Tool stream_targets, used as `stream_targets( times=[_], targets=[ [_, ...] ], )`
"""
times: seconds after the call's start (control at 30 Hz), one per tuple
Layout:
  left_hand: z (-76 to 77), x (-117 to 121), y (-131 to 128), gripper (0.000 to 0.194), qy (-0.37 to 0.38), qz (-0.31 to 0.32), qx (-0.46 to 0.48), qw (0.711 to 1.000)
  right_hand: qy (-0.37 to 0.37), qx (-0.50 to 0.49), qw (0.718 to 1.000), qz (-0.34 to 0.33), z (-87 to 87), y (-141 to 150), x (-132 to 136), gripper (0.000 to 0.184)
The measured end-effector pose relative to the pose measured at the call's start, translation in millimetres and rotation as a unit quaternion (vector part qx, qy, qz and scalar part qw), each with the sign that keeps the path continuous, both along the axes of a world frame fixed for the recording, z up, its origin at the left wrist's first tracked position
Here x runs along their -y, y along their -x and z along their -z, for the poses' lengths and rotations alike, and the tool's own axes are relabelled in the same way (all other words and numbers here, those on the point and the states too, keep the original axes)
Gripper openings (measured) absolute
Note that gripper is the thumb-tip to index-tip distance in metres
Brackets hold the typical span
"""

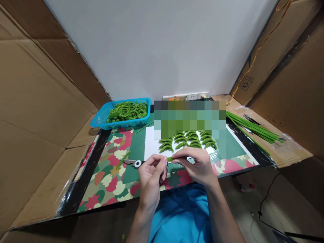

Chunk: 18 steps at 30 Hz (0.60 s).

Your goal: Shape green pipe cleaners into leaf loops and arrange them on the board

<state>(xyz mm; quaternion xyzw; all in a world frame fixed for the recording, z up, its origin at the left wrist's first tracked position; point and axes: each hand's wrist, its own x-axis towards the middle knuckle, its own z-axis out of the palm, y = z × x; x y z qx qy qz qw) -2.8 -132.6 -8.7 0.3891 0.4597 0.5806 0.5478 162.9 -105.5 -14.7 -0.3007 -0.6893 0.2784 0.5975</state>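
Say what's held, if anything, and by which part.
A green pipe cleaner, pinched on both sides of its visible stretch by the left hand and right hand; ends hidden.

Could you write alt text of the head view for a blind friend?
A left hand and right hand pinch a short green piece. Beyond: rows of curved pieces on paper, a blue basket at left, green stems at right.

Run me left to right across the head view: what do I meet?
Tall brown cardboard panel → blue plastic mesh basket → bare left hand → short fuzzy green piece → bare right hand → bundle of long straight green stems.
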Motion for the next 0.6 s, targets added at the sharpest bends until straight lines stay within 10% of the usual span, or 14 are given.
stream_targets(
  times=[0.6],
  targets=[
    [-5.7, 2.8, -7.0, 0.027, 0.007, -0.027, 0.019, 0.999, -0.004, 0.007, 1.000, -0.003, -0.3, 0.4, -1.2, 0.009]
  ],
)
